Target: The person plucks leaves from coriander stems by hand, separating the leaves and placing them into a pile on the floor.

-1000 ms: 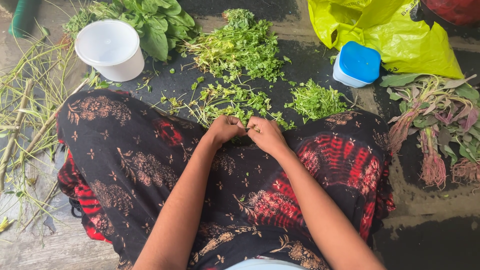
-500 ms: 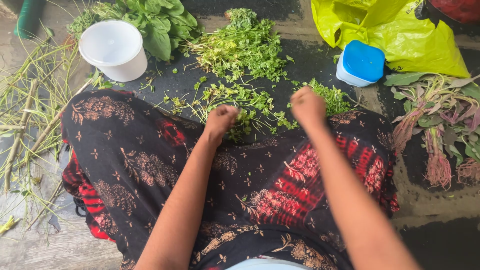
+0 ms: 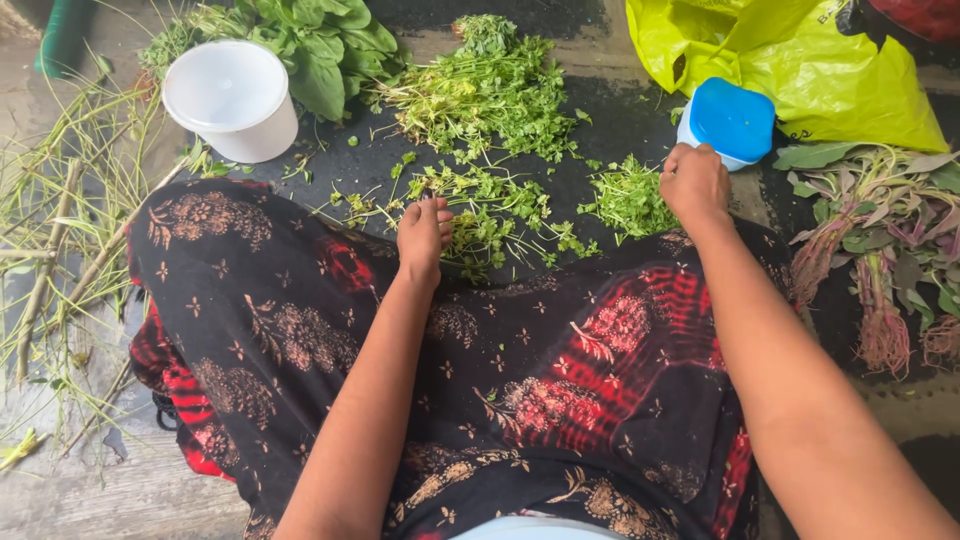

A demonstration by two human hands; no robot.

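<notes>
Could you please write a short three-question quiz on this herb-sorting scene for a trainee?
1. True or false: the right hand rests on the white bowl.
2. Which thing lies nearest the right hand? A) the blue-lidded container B) the white bowl C) the red-rooted plants
3. Fill in: the left hand reaches into a pile of small-leaved ____ herbs.

Key
1. False: it is beside the small pile of picked leaves, just below the blue-lidded container.
2. A
3. green
</notes>
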